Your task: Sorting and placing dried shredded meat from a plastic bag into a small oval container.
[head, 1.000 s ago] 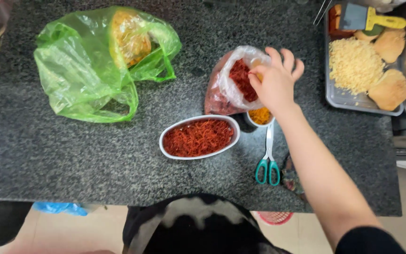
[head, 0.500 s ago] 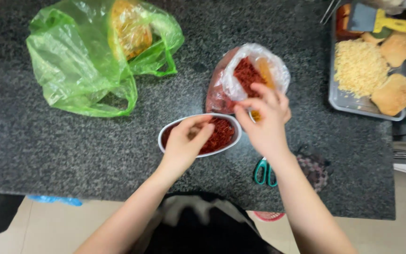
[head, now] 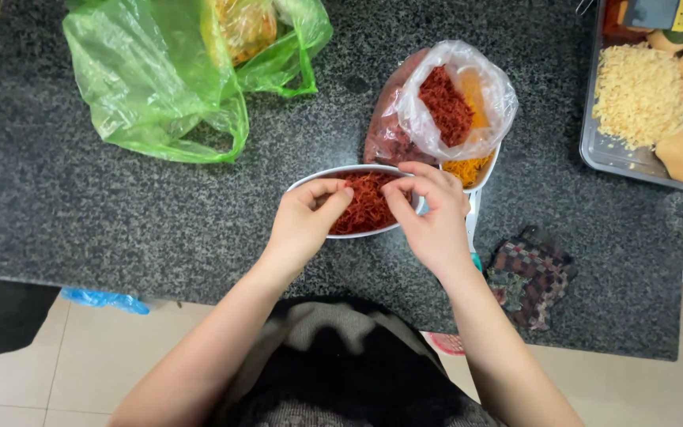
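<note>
Head view: the left hand (head: 307, 217) and right hand (head: 430, 213), fingers pinched, pick at red shreds in a white oval dish (head: 310, 180) at counter centre. A clear bag (head: 452, 99) of red shreds sits at 1 o'clock, a green bag (head: 160, 79) at 10 o'clock. Both forearms angle inward.
</note>
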